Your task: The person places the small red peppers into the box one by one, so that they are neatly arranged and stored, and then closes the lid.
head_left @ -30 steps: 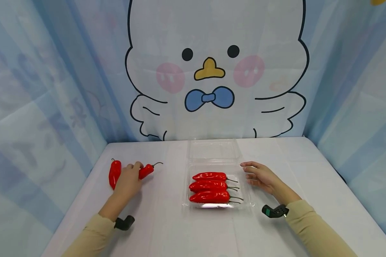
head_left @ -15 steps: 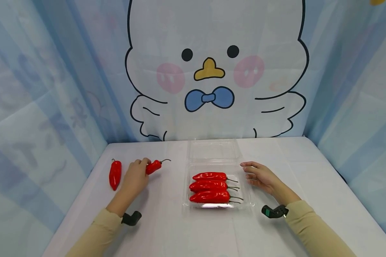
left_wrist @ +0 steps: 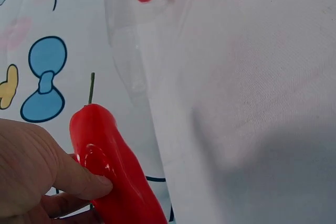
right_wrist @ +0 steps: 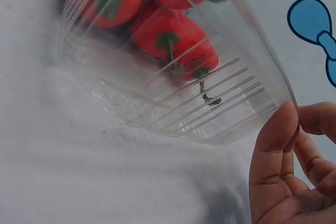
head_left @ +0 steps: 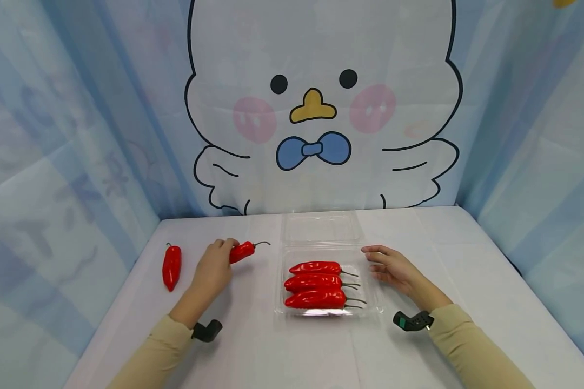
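My left hand (head_left: 216, 267) grips a red chili pepper (head_left: 242, 252) above the table, left of the clear plastic box. In the left wrist view the thumb lies along this chili pepper (left_wrist: 115, 156), whose green stem points up and away from the hand. Thumb and index finger of my right hand (head_left: 391, 270) pinch the right rim of the clear plastic box (head_left: 376, 302), as the right wrist view shows. Inside the box several glossy red chili peppers (head_left: 316, 299) lie in rows, stems to the right. The box's lid (head_left: 321, 228) is folded back, away from me.
Another red chili pepper (head_left: 172, 267) lies at the left of the white table (head_left: 292, 356). A curtain (head_left: 321, 178) with a cartoon bird hangs behind the table, and patterned cloth flanks both sides. Each wrist wears a small black camera (head_left: 207, 330).
My left hand has carried its chili pepper to the right, away from the one lying at the left and toward the box. My right hand stays at the box's rim.
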### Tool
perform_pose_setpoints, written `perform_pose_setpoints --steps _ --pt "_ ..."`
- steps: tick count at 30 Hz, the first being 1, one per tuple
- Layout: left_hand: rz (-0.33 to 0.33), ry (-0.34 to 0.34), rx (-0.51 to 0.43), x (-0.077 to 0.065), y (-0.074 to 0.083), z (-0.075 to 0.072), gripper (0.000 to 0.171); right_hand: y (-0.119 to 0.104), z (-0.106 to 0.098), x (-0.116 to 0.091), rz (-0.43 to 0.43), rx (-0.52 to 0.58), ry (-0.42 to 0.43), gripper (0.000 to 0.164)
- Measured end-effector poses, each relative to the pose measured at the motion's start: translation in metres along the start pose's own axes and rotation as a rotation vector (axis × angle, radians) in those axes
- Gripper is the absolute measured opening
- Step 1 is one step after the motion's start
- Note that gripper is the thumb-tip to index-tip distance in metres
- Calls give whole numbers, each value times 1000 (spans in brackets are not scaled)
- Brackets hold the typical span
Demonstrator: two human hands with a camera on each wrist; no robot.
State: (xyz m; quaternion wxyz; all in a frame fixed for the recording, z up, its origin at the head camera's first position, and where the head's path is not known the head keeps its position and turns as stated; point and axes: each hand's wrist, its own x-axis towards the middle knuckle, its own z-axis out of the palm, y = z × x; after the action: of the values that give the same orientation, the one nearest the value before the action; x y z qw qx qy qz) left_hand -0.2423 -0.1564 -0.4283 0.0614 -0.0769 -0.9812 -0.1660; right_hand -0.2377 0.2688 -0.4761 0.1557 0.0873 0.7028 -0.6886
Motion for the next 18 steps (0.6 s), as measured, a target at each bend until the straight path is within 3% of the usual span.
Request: perform_pose_setpoints --steps 9,18 --pt "20 39 -10 2 15 7 55 1 0 1 -5 6 -5 45" --pt "102 74 -11 5 33 12 41 1 1 0 -2 14 -7 46"
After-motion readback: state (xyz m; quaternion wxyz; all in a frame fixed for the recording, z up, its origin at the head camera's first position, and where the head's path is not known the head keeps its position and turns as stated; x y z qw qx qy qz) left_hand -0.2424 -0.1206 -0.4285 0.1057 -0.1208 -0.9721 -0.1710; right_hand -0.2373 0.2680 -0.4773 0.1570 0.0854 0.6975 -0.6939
